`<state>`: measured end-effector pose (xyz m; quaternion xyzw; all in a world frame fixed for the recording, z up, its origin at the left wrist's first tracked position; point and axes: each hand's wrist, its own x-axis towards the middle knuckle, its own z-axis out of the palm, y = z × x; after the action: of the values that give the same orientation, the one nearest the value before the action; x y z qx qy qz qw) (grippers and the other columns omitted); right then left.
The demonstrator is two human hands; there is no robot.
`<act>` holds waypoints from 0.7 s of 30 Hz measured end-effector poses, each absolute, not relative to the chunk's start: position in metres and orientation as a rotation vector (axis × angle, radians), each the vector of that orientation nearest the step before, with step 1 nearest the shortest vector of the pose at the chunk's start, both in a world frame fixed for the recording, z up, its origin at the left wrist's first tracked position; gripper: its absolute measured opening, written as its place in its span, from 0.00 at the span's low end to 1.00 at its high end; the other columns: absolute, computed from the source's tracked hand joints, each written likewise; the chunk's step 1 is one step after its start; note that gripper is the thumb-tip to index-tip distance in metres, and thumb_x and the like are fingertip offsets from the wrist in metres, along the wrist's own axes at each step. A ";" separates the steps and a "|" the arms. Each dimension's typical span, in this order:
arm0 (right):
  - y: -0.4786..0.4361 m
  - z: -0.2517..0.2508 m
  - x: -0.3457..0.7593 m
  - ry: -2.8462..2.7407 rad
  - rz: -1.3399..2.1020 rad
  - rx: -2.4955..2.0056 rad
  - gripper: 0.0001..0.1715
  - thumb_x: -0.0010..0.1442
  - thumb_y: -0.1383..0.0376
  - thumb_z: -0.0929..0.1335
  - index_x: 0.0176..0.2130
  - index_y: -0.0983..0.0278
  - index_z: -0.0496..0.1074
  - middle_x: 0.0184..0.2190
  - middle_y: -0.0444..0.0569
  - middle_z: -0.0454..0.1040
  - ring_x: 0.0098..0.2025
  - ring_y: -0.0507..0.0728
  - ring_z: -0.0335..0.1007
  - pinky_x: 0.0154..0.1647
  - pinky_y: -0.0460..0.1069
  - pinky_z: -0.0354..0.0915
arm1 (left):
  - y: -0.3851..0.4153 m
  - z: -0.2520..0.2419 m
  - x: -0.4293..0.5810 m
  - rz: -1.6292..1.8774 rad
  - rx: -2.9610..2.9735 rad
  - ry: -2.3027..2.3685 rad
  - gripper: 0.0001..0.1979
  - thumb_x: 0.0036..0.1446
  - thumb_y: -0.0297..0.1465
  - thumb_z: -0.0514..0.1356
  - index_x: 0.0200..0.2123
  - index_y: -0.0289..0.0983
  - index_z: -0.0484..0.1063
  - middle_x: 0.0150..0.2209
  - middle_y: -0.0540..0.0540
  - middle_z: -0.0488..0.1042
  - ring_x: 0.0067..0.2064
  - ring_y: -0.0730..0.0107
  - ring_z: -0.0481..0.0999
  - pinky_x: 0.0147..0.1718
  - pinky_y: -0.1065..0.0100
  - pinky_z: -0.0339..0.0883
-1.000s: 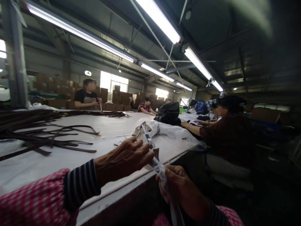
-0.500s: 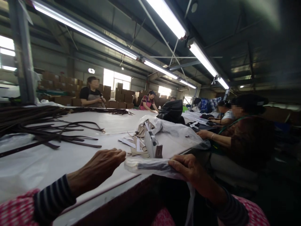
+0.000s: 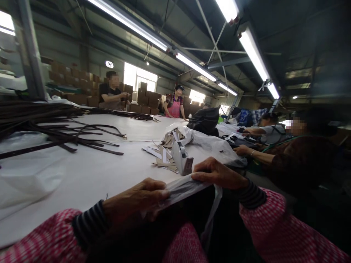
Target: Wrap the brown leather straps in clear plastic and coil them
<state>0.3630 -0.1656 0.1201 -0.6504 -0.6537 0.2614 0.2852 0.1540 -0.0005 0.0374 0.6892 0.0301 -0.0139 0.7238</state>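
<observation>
A folded translucent plastic bag [image 3: 181, 189], with something grey or dark showing through it, is stretched between my two hands at the table's front edge. My left hand [image 3: 137, 195] is closed on its left end, thumb on top. At its right end, my right hand [image 3: 218, 175] pinches the plastic between thumb and fingers. A loose tail of the plastic [image 3: 212, 212] hangs below my right hand. Just beyond the bag stands a grey tape dispenser [image 3: 182, 159], beside a pile of beige and white strips [image 3: 163, 157].
Dark straps [image 3: 55, 133] lie across the left of the white table [image 3: 123, 160]. A clear plastic sheet [image 3: 211, 146] and a black bag [image 3: 203, 120] lie behind the dispenser. Co-workers stand across the table, and a person's arm [image 3: 260, 156] reaches in from the right.
My left hand has moved right and closed on the plastic bag's left end. My right hand has risen slightly, so the bag now slants up to the right. The view has tilted down.
</observation>
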 end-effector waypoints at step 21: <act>-0.140 0.111 0.360 -1.788 0.898 -1.678 0.24 0.53 0.54 0.79 0.43 0.67 0.80 0.31 0.42 0.73 0.32 0.51 0.64 0.32 0.44 0.59 | 0.009 0.022 0.128 0.148 1.726 0.221 0.22 0.63 0.51 0.59 0.33 0.37 0.70 0.27 0.50 0.70 0.27 0.71 0.67 0.26 0.71 0.61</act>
<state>0.3602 -0.1396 0.1113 -0.6202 -0.6607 0.3319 0.2619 0.1285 0.0094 0.0223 0.7575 0.0969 0.0649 0.6424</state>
